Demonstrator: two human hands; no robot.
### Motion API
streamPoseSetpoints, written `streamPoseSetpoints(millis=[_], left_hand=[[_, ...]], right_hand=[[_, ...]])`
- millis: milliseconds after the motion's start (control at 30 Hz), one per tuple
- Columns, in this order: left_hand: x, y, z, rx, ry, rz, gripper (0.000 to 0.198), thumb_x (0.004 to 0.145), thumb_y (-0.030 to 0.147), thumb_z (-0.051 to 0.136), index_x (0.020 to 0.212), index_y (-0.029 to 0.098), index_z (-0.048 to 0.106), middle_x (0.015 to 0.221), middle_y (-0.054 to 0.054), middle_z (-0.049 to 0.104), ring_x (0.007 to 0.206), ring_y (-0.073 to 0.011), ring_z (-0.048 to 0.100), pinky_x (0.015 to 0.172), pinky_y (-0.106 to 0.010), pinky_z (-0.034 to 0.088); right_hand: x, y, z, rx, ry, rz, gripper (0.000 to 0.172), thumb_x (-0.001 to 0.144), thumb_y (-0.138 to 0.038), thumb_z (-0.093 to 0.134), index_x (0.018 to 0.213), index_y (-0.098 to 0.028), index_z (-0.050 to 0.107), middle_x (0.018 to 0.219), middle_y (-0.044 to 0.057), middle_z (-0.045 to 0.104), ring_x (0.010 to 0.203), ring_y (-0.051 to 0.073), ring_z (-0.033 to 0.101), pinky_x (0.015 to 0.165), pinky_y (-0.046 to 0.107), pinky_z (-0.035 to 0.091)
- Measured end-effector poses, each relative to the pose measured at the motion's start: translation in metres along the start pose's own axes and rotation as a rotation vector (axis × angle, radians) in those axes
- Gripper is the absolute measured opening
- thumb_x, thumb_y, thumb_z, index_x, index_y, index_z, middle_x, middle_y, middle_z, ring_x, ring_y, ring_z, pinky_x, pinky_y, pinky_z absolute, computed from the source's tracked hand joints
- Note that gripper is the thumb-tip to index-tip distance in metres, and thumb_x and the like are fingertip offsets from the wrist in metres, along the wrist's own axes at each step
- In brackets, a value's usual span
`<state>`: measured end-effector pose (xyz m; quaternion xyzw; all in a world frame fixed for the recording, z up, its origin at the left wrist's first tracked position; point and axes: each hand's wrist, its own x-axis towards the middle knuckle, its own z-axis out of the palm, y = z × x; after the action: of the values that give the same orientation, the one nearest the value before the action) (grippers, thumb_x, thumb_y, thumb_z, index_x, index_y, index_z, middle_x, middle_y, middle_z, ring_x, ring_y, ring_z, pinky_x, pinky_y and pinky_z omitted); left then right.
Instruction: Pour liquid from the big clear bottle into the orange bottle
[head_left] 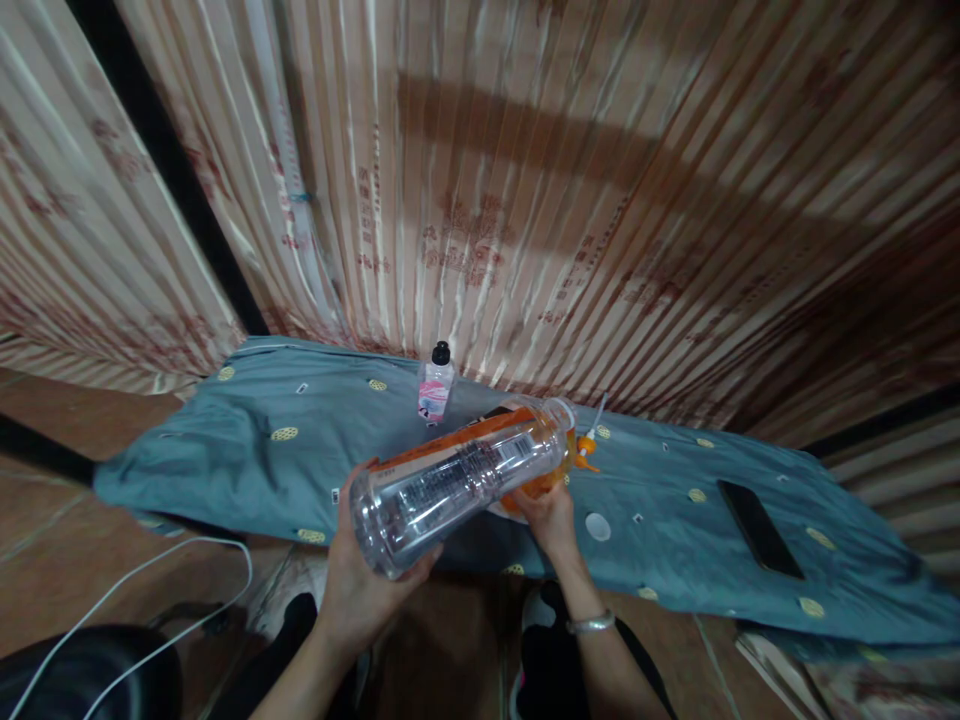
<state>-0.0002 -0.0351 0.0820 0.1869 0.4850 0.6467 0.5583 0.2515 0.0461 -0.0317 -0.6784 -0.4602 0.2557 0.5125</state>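
My left hand point(375, 580) is wrapped round the base end of a big clear plastic bottle point(450, 490) with an orange label. The bottle is tilted, its open mouth pointing up and to the right. Partly hidden behind it, a bottle with amber-orange colouring point(538, 486) is gripped by my right hand point(547, 515), which wears a silver bracelet. Whether liquid passes between the two, I cannot tell. Just right of the bottle mouth lies an orange pump top point(586, 450) with a clear tube. A white round cap point(598, 527) rests on the cloth near my right hand.
Under everything is a narrow surface covered with blue-green cloth point(247, 440). A small clear bottle with a black cap and pink label point(435, 390) stands at its back. A black phone point(760, 528) lies at right. Curtains point(480, 200) hang behind; a white cable point(150, 570) loops lower left.
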Motion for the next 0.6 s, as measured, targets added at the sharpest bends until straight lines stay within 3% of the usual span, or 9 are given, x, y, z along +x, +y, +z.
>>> streamPoseSetpoints(millis=[67, 233, 333, 500, 600], left_hand=[[0.001, 0.002, 0.001, 0.004, -0.003, 0.012, 0.116, 0.044, 0.01, 0.115, 0.146, 0.045, 0.073, 0.129, -0.001, 0.088, 0.113, -0.0403, 0.087, 0.07, -0.039, 0.076], [0.008, 0.012, 0.002, -0.059, 0.037, -0.156, 0.095, 0.063, 0.035, 0.114, 0.147, 0.043, 0.069, 0.123, -0.001, 0.086, 0.094, -0.0317, 0.088, 0.066, -0.038, 0.075], [0.006, 0.013, 0.002, -0.028, 0.029, -0.069, 0.101, 0.055, 0.024, 0.116, 0.143, 0.044, 0.071, 0.117, 0.002, 0.084, 0.096, -0.0315, 0.087, 0.068, -0.036, 0.075], [-0.001, 0.008, 0.005, -0.073, -0.037, -0.031, 0.127, 0.051, 0.009, 0.111, 0.162, 0.046, 0.062, 0.11, 0.003, 0.083, 0.083, -0.0284, 0.082, 0.062, -0.035, 0.072], [0.0, 0.006, 0.004, -0.036, -0.051, 0.025, 0.128, 0.042, -0.003, 0.107, 0.155, 0.045, 0.067, 0.107, 0.006, 0.084, 0.082, -0.0261, 0.082, 0.065, -0.033, 0.074]], right_hand=[[0.0, -0.002, 0.0, 0.018, -0.006, -0.002, 0.06, 0.07, -0.069, 0.09, 0.11, -0.027, 0.077, 0.101, 0.015, 0.097, 0.092, 0.041, 0.094, 0.081, 0.046, 0.076], [-0.002, -0.007, 0.001, 0.046, 0.004, -0.011, 0.061, 0.068, -0.067, 0.092, 0.111, -0.027, 0.077, 0.106, 0.015, 0.098, 0.096, 0.041, 0.095, 0.083, 0.046, 0.077], [-0.002, -0.01, 0.002, 0.019, 0.008, -0.002, 0.056, 0.069, -0.067, 0.093, 0.107, -0.029, 0.076, 0.103, 0.013, 0.098, 0.096, 0.04, 0.095, 0.081, 0.045, 0.077], [-0.002, -0.011, 0.002, 0.023, 0.026, 0.006, 0.058, 0.067, -0.071, 0.096, 0.103, -0.029, 0.075, 0.102, 0.015, 0.098, 0.095, 0.041, 0.096, 0.081, 0.045, 0.078], [-0.002, -0.008, 0.001, -0.005, 0.022, -0.007, 0.06, 0.069, -0.073, 0.094, 0.104, -0.028, 0.077, 0.103, 0.015, 0.098, 0.094, 0.04, 0.095, 0.081, 0.045, 0.077]])
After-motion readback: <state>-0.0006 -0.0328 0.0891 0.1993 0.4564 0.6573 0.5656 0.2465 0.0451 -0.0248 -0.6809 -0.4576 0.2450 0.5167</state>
